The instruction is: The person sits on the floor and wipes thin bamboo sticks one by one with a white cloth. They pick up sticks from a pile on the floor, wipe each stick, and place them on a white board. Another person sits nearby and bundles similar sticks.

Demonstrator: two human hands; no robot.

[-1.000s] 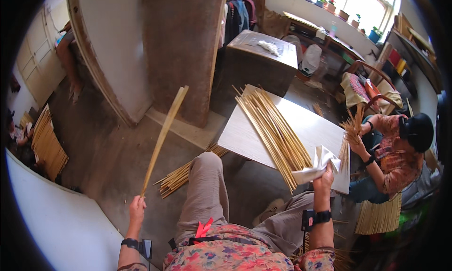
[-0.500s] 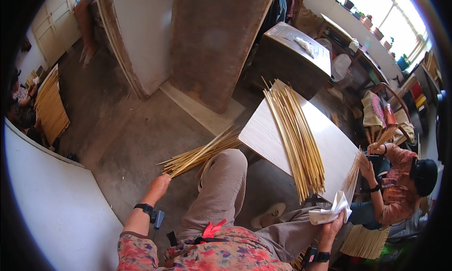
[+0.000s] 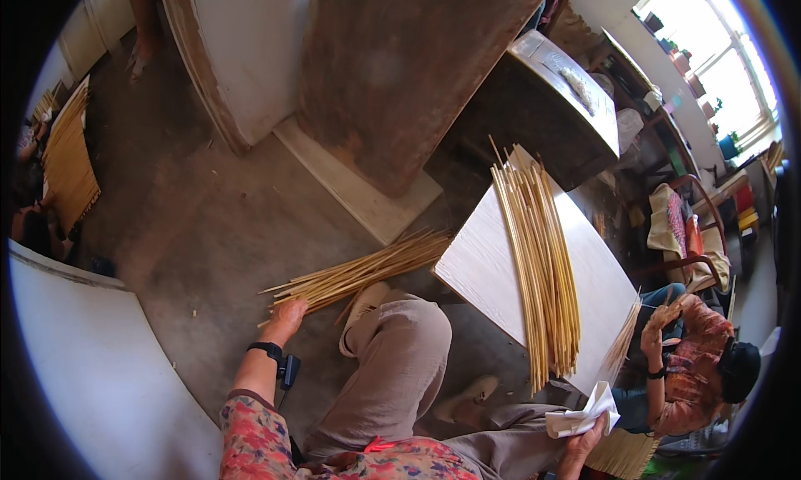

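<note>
A loose bundle of long yellow-brown stalks [image 3: 367, 267] lies on the floor to the left of the table. My left hand [image 3: 289, 317] reaches down to the bundle's left end, fingers closed around some stalks there; the fingertips are partly hidden. In my right hand [image 3: 591, 437] is a folded white cloth [image 3: 583, 412], held near the table's front corner. Many similar stalks [image 3: 541, 271] rest lengthwise in a row on the pale tabletop [image 3: 480, 255], their near ends jutting past its edge.
A co-worker [image 3: 697, 355] sits at the right, handling thin bristly strands [image 3: 622, 342] by the table. A large brown panel [image 3: 392, 71] and a dark chest [image 3: 501, 105] stand ahead. At the left are a white curved surface [image 3: 108, 346] and a woven stalk mat [image 3: 71, 159].
My left hand has moved farther over the stalk ends on the floor, and the stalks lie flatter. My right hand still holds the white cloth. The view has shifted slightly.
</note>
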